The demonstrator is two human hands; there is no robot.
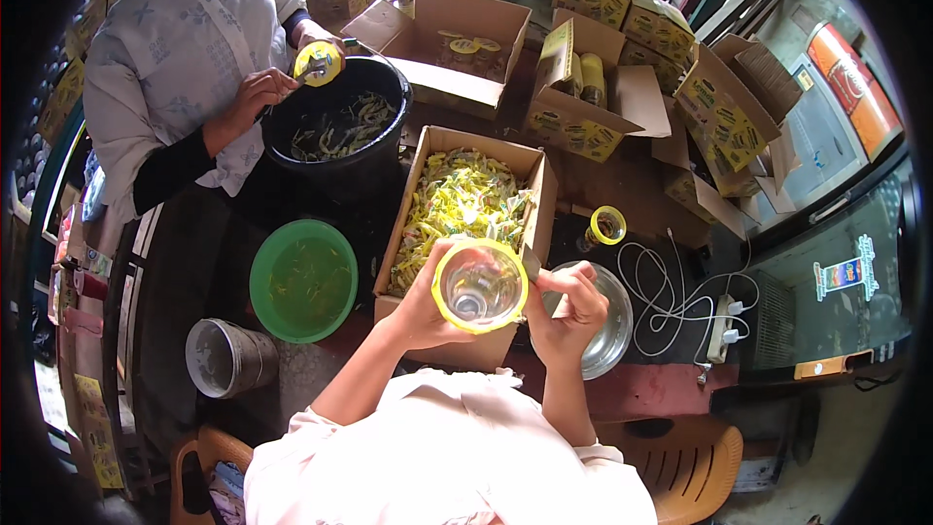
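Observation:
My left hand [426, 306] is closed round a clear plastic jar [466, 297] with a yellow rim, its open mouth facing up toward me. The inside of the jar looks bare. My right hand [571, 306] is closed in a pinch on what looks like a small knife [531, 264], its short flat blade against the right side of the yellow rim. The fingers hide the handle. Beneath and beyond the jar stands a cardboard box [547, 190] full of small yellow-wrapped pieces [466, 199]. A transparent bowl [612, 321] sits under my right hand.
Left stand a green basin [303, 282] of water, a grey bucket [231, 360] and a black tub [335, 160] with yellow scraps. A person [185, 68] there holds a yellow-topped container [318, 63] and a blade. Right are another yellow-rimmed jar [607, 226], white cables [661, 282] and open cartons [583, 126].

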